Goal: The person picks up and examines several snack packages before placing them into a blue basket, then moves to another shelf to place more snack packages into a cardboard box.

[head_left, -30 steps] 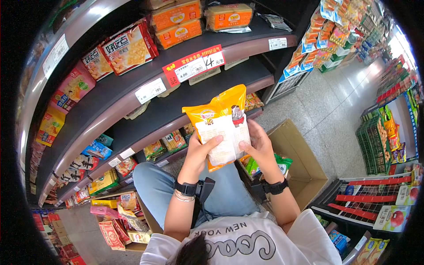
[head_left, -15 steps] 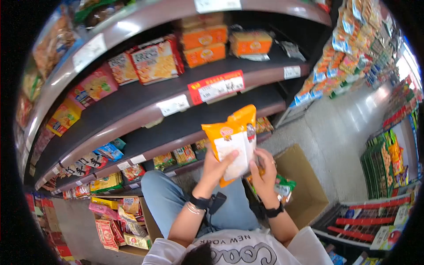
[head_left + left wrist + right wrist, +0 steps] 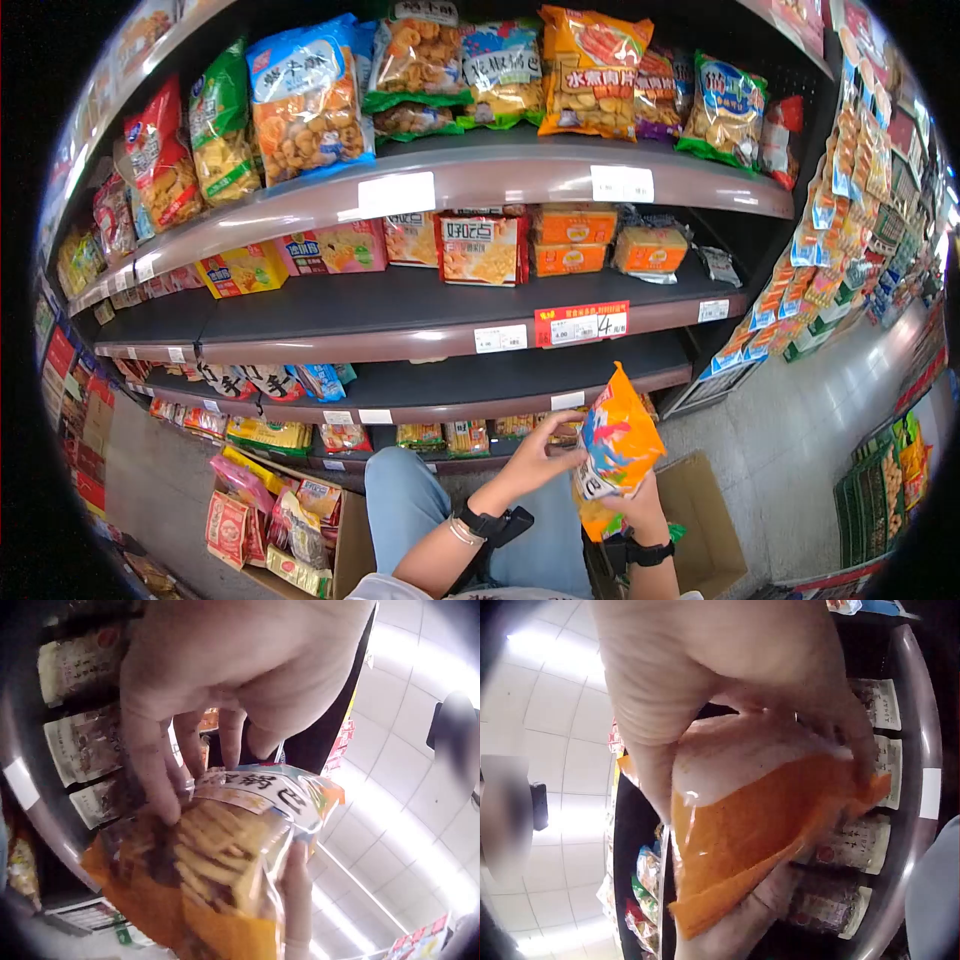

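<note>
An orange snack bag with a colourful printed front is held tilted above the lap in the head view. My right hand grips its lower right part, with thumb and fingers round it in the right wrist view. Beside its left edge is my left hand, thumb and fingers apart. In the left wrist view the left fingertips touch the bag's front, where yellow snack sticks show through a clear window. The white and orange back of the bag faces the right wrist camera.
Ahead, a curved shelf carries several large snack bags, with biscuit packs one level below. An open carton of mixed packets stands at left. Another cardboard box sits right of the knees, and a green crate stands farther right.
The bag has turned from its white back to its printed front and shifted right and down in view. The left hand has loosened from it. The head view has tilted up toward the shelves.
</note>
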Motion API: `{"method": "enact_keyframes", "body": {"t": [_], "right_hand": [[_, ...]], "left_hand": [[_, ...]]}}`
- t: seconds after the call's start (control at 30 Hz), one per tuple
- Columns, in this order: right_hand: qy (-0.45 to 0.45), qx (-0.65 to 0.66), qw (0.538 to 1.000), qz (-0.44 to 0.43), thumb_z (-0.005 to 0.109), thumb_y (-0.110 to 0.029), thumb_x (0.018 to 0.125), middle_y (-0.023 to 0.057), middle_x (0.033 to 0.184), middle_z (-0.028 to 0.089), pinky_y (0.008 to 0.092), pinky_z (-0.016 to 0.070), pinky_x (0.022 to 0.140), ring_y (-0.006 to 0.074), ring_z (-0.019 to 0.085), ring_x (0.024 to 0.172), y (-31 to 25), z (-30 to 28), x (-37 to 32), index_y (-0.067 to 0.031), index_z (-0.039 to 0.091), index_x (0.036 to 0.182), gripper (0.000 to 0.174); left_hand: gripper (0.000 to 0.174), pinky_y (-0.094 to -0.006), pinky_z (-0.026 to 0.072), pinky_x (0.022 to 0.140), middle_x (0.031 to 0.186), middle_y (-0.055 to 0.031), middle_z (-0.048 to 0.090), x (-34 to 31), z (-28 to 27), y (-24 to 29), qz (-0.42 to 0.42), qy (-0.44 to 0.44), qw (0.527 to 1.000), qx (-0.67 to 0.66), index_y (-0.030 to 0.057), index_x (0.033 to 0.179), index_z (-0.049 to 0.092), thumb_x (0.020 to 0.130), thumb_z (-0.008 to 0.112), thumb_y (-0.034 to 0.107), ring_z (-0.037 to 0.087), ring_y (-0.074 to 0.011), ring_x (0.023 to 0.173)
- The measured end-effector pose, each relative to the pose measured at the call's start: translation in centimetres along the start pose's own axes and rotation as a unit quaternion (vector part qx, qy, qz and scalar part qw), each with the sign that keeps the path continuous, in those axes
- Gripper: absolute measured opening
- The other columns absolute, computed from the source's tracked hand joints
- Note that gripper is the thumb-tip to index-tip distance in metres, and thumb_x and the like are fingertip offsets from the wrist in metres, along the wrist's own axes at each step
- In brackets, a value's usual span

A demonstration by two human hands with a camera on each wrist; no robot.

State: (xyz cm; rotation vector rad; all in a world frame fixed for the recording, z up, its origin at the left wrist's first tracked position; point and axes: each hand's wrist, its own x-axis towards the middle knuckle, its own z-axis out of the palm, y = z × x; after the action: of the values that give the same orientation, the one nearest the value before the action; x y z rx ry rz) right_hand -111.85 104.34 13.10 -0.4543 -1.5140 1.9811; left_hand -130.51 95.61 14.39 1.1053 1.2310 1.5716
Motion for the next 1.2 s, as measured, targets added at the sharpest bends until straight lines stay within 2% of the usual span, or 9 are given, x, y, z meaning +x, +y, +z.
{"method": "enact_keyframes", "body": {"t": [0.07, 0.2, 0.3, 0.33, 0.47, 0.6, 0.73, 0.97, 1.2], "right_hand": [[-0.051, 0.052, 0.997, 0.035, 0.084, -0.021, 0.056, 0.0086, 0.126, 0.05, 0.0367, 0.0426, 0.095, 0.0222, 0.052, 0.113, -1.5, 0.7, -0.5, -0.0021, 0.034, 0.133, 0.094], [-0.09, 0.111, 0.988, 0.058, 0.084, -0.011, 0.058, 0.0089, 0.128, 0.048, 0.0363, 0.0389, 0.1, 0.0195, 0.048, 0.117, -1.2, 0.9, -0.9, -0.0024, 0.032, 0.135, 0.093], [-0.033, 0.074, 0.997, 0.017, 0.082, -0.012, 0.062, 0.0091, 0.128, 0.048, 0.0359, 0.038, 0.1, 0.0188, 0.047, 0.118, 0.2, 0.4, -0.7, -0.0022, 0.033, 0.134, 0.087], [0.013, 0.064, 0.998, -0.015, 0.079, -0.014, 0.066, 0.0097, 0.126, 0.049, 0.0355, 0.037, 0.101, 0.0193, 0.047, 0.118, -0.1, 1.1, -0.6, -0.0006, 0.034, 0.133, 0.081], [0.044, -0.014, 0.997, -0.062, 0.076, -0.01, 0.071, 0.0105, 0.124, 0.048, 0.0357, 0.0376, 0.1, 0.0212, 0.047, 0.117, 0.2, 0.4, 0.1, 0.002, 0.032, 0.132, 0.076], [0.004, -0.024, 0.994, -0.107, 0.081, -0.004, 0.064, 0.0085, 0.12, 0.05, 0.0337, 0.0387, 0.098, 0.0186, 0.047, 0.116, -1.7, 3.8, 0.5, 0.0019, 0.036, 0.129, 0.079], [-0.016, -0.149, 0.976, -0.16, 0.082, -0.009, 0.065, 0.009, 0.12, 0.05, 0.0319, 0.0403, 0.096, 0.0171, 0.049, 0.111, -6.0, 4.6, 3.4, 0.0026, 0.036, 0.129, 0.08], [-0.056, -0.066, 0.959, -0.269, 0.076, -0.006, 0.071, 0.0142, 0.122, 0.049, 0.0338, 0.042, 0.096, 0.0213, 0.05, 0.114, -18.0, 11.4, 10.6, 0.0002, 0.029, 0.128, 0.074], [-0.107, -0.068, 0.921, -0.369, 0.075, -0.013, 0.075, 0.0149, 0.116, 0.053, 0.0308, 0.0442, 0.091, 0.0187, 0.054, 0.106, -25.9, 17.7, 20.7, 0.0036, 0.039, 0.122, 0.061]], "left_hand": [[0.074, -0.0369, 0.0312, 0.104, 0.132, -0.0046, 0.044, -0.2, -0.1, 1.7, 0.016, -0.002, 1.0, -0.013, 0.0078, 0.136, 0.034, 0.074, 0.074, 0.017, 0.041, -0.0186, 0.122], [0.078, -0.033, 0.0298, 0.104, 0.133, -0.0081, 0.044, -1.4, -1.3, 0.6, -0.111, -0.153, 0.971, -0.149, 0.001, 0.135, 0.033, 0.073, 0.076, 0.021, 0.041, -0.0158, 0.121], [0.078, -0.0329, 0.0303, 0.104, 0.129, -0.008, 0.048, -1.6, -0.8, 0.9, -0.12, -0.103, 0.978, -0.135, 0.0014, 0.135, 0.033, 0.073, 0.077, 0.02, 0.043, -0.0159, 0.119], [0.07, -0.0307, 0.0399, 0.096, 0.122, -0.0068, 0.052, -1.7, -0.6, 0.8, -0.097, -0.065, 0.986, -0.121, 0.0024, 0.13, 0.037, 0.074, 0.077, 0.016, 0.05, -0.0146, 0.11], [0.068, -0.0296, 0.0442, 0.091, 0.114, -0.0073, 0.055, -1.1, 0.2, 0.7, -0.053, 0.059, 0.992, -0.094, 0.0021, 0.125, 0.04, 0.071, 0.079, 0.015, 0.053, -0.0135, 0.105], [0.067, -0.0303, 0.044, 0.091, 0.112, -0.0075, 0.056, -1.0, 1.0, 2.1, 0.012, 0.113, 0.993, -0.03, 0.0017, 0.122, 0.04, 0.07, 0.08, 0.016, 0.053, -0.0139, 0.105], [0.068, -0.0307, 0.0435, 0.092, 0.113, -0.0081, 0.055, -0.3, 0.5, 7.2, 0.09, 0.116, 0.989, 0.006, 0.0001, 0.122, 0.039, 0.07, 0.08, 0.016, 0.053, -0.015, 0.106], [0.076, -0.0336, 0.0362, 0.1, 0.122, -0.0139, 0.05, 2.4, -3.2, 20.6, 0.254, 0.094, 0.96, 0.076, -0.0022, 0.129, 0.031, 0.071, 0.078, 0.014, 0.047, -0.0205, 0.116], [0.055, -0.0299, 0.0489, 0.079, 0.101, -0.013, 0.063, 7.1, -8.0, 30.9, 0.32, 0.249, 0.874, 0.269, -0.0025, 0.114, 0.051, 0.078, 0.071, 0.034, 0.061, -0.0155, 0.091]]}}
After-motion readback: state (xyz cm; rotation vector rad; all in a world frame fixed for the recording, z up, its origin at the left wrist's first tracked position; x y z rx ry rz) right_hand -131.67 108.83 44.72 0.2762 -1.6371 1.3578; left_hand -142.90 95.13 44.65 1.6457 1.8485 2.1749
